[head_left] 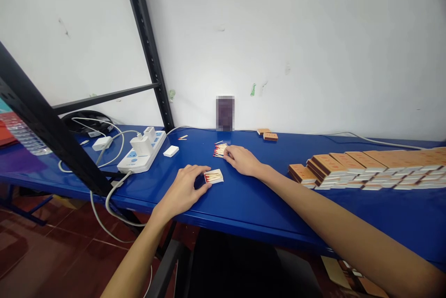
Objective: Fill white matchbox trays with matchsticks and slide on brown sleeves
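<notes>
An open matchbox tray with matches in it lies on the blue table. My left hand rests beside it, fingers curled round its left end and touching it. Farther back, my right hand lies with its fingertips on a loose pile of red-tipped matches, fingers bent over them. Whether any match is pinched there is hidden.
Rows of stacked matchboxes fill the right of the table. Two matchboxes lie near the wall, stray matches to the left. A white power strip with cables, a black shelf frame and a blurred dark object stand behind.
</notes>
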A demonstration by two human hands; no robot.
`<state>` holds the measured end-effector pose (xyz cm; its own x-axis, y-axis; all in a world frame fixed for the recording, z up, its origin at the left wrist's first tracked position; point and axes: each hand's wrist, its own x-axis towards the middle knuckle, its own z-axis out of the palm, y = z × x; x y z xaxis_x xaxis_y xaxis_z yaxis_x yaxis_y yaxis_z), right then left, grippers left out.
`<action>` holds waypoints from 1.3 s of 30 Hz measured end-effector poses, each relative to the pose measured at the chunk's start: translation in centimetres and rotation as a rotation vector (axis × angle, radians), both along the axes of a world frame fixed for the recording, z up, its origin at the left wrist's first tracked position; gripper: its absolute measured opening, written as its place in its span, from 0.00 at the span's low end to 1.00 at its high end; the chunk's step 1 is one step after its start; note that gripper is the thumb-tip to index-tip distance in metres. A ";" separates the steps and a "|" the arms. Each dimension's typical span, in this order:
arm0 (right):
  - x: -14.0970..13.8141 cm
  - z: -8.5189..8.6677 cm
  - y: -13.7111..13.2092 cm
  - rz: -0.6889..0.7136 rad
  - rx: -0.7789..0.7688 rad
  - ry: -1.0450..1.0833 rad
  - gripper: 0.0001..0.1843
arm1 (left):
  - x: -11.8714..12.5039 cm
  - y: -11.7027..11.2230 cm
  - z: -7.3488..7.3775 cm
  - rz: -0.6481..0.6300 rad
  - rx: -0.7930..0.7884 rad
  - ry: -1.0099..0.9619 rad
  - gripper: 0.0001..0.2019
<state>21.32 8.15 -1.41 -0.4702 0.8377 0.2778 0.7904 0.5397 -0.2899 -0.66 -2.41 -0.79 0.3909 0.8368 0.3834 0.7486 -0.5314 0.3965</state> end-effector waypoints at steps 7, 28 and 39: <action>0.2 0.7 -0.6 0.024 0.027 -0.140 0.10 | -0.1 0.1 -0.2 0.004 -0.011 -0.014 0.18; 1.5 1.7 -1.9 0.315 -0.099 -0.161 0.11 | -0.2 0.1 -0.2 0.023 -0.040 -0.007 0.23; -0.8 2.7 -5.1 0.305 0.060 -0.072 0.11 | -0.2 0.1 -0.3 0.018 -0.017 -0.029 0.21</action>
<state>20.48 3.02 1.25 -0.7176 0.6381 0.2791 0.6067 0.7695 -0.1995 -0.84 -2.36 -1.08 0.3647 0.8499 0.3803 0.7457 -0.5112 0.4273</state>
